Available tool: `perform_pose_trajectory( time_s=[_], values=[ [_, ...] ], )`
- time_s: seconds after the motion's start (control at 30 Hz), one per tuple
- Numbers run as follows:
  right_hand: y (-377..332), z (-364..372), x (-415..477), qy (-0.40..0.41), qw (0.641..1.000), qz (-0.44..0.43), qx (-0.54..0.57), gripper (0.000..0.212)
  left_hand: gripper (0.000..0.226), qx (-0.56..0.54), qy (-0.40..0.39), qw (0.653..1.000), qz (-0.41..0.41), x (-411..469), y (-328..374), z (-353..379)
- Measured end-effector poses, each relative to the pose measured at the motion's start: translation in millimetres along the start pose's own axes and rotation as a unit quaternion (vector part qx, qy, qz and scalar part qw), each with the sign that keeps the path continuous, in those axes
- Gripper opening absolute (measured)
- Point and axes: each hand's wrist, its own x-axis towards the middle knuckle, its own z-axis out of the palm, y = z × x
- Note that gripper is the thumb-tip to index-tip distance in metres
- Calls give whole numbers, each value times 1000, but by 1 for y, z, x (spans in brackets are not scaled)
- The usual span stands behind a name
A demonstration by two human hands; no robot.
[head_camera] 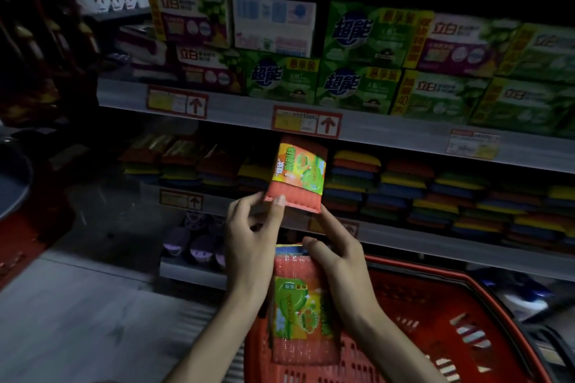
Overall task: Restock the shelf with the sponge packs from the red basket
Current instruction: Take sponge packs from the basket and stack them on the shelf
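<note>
A dim shop aisle, the shelf [435,241] carrying rows of stacked sponge packs [401,186] along its front edge. The raised sponge pack [297,176] stands upright before a gap in that row, its top reaching the price label [306,121] on the shelf edge above. The left hand [249,242] pinches its lower left corner between thumb and forefinger. The right hand [339,264] stretches a forefinger to the lower right corner, while its thumb and other fingers curl round a second sponge pack [295,308] held over the red basket [441,323]. Boxed detergent [357,56] fills the upper shelf.
</note>
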Motion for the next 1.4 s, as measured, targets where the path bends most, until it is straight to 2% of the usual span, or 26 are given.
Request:
perform_pose_trajectory(
  time_s=[0.23, 0.43, 0.6, 0.7, 0.8, 1.0, 1.1, 1.2, 1.4],
  values=[
    [-5, -9, 16, 4, 1000, -17, -25, 57, 29, -20, -54, 998, -24, 16, -5, 8],
    [-3, -13, 35, 32, 998, -39, -38, 57, 61, -11, -86, 994, -65, 29, -10, 19],
    [-2, -20, 49, 43, 996, -44, -60, 59, 65, -18, -83, 990, -112, 42, -20, 30],
    [-3, -21, 55, 49, 995, -41, -71, 70, 70, -23, -87, 991, -104, 46, -20, 35],
    [-1, -21, 62, 49, 996, -27, -66, 67, 74, -10, -94, 992, -85, 52, -20, 40],
    [-1, -21, 70, 69, 992, -16, -103, 74, 68, -1, -79, 990, -115, 60, -25, 49],
    [1, -22, 70, 79, 989, -21, -121, 72, 57, -4, -56, 991, -125, 61, -28, 53],
    [4, -23, 71, 93, 986, -35, -131, 58, 48, 11, -38, 993, -116, 64, -30, 55],
    [4, -25, 70, 126, 976, -47, -171, 51, 47, 16, -31, 993, -111, 64, -30, 57]
  ],
)
